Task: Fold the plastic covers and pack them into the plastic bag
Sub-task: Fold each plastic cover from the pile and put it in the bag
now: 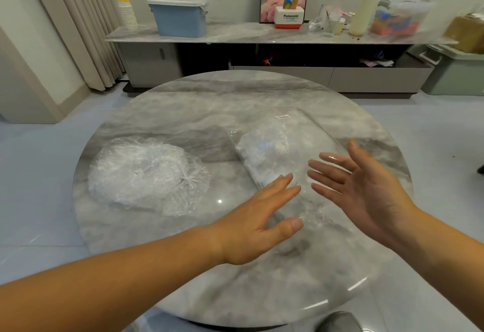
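**Both hands open over the near end of the bag; nothing held.**

The round grey marble-patterned worktop [209, 101] carries two lots. The clear flat plastic bag with a small white label [275, 148] lies right of centre, slanting away from the person and bulked with crumpled film, presumably folded covers. A loose heap of crinkled transparent plastic covers with gathered elastic edges [146, 174] sits well apart on the left, unfolded. The left hand [259, 224] hovers palm-down at the bag's near end, and the right hand [366, 182] stands palm-inward opposite (each grip apart, fingers straight). Whether either touches the film cannot be told. Judgement: the hands flank the bag's near end, probably to flatten its contents, and the heap remains to be folded and packed.
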A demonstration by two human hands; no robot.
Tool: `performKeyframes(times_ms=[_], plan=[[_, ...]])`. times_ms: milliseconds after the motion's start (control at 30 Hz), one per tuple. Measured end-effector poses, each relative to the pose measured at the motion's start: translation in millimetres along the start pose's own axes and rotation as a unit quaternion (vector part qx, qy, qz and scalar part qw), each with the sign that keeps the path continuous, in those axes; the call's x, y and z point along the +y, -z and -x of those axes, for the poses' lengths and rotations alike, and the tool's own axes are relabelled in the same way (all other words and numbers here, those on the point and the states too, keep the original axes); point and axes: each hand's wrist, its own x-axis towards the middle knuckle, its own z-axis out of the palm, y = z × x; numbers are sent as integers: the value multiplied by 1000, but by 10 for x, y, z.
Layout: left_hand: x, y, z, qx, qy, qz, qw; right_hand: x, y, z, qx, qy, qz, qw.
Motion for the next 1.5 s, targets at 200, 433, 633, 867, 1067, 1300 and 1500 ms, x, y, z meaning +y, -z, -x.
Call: performKeyframes(times_ms=[200,433,633,867,1067,1300,1500], plan=[[-25,-12,-93,-18,26,-52,998,-60,111,-80,81,24,90,992],[-72,133,119,-49,-6,-122,991,-265,35,50,143,27,234,961],[-474,533,425,35,163,-274,947,-28,-589,393,-16,153,350,924],[-871,599,840,19,235,-334,913,725,-917,192,-245,67,660,707],[-1013,543,1002,10,156,-361,919,943,-737,-171,-191,103,739,638],[-903,402,1106,28,100,-338,935,845,-579,-235,-160,138,696,686],[-713,183,1107,-31,-50,-313,948,750,-616,112,-329,270,612,666]])
